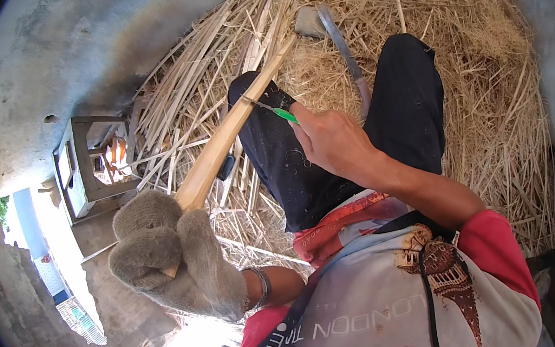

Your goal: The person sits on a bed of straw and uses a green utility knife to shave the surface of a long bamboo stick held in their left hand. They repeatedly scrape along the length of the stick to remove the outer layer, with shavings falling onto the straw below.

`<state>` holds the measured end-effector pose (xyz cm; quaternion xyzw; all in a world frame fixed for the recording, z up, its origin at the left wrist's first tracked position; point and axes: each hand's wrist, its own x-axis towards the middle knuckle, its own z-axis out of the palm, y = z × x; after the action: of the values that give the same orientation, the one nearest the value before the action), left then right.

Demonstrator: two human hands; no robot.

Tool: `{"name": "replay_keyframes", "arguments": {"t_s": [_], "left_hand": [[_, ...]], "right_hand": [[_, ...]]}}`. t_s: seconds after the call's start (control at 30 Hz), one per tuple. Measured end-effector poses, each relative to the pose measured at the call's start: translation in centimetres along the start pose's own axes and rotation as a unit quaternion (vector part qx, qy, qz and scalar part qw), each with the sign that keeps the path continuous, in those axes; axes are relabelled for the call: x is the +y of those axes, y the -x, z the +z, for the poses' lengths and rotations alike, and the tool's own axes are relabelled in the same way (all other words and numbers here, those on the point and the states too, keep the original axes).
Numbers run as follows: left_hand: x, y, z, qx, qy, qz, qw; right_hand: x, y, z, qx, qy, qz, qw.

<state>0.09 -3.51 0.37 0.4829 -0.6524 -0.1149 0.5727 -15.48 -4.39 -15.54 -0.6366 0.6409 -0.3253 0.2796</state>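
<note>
A long, pale length of split bamboo or wood (220, 141) slants across my left thigh, its far end narrowing toward the shavings. My left hand (169, 260), in a thick grey knitted glove, is closed around its near end. A small knife with a green handle (285, 115) is in my bare right hand (338, 138), fingers wrapped round the handle. Its thin blade (256, 102) lies across the strip, touching it above my left knee. Beyond my knees rests a long curved blade (343, 50), beside a grey stone block (309, 23).
Fine straw-coloured shavings (484, 80) cover the floor ahead and to the right. Long split strips (200, 53) are heaped at the far left. Concrete walls (63, 61) curve around me. A wooden frame (82, 169) stands at the left, near a bright opening (60, 239).
</note>
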Motion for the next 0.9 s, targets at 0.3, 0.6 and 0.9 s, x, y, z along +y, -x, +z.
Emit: {"name": "replay_keyframes", "arguments": {"t_s": [0.3, 0.6, 0.9], "left_hand": [[0.5, -0.1, 0.8, 0.031, 0.009, -0.022, 0.999], [0.7, -0.1, 0.7, 0.006, 0.01, 0.003, 1.0], [1.0, -0.5, 0.8, 0.028, -0.027, -0.018, 0.999]], "right_hand": [[2.1, -1.0, 1.3, 0.021, 0.046, 0.021, 0.999], [5.5, -1.7, 3.3, 0.05, 0.039, 0.03, 0.998], [6.7, -3.7, 3.9, 0.048, 0.044, 0.062, 0.996]]}}
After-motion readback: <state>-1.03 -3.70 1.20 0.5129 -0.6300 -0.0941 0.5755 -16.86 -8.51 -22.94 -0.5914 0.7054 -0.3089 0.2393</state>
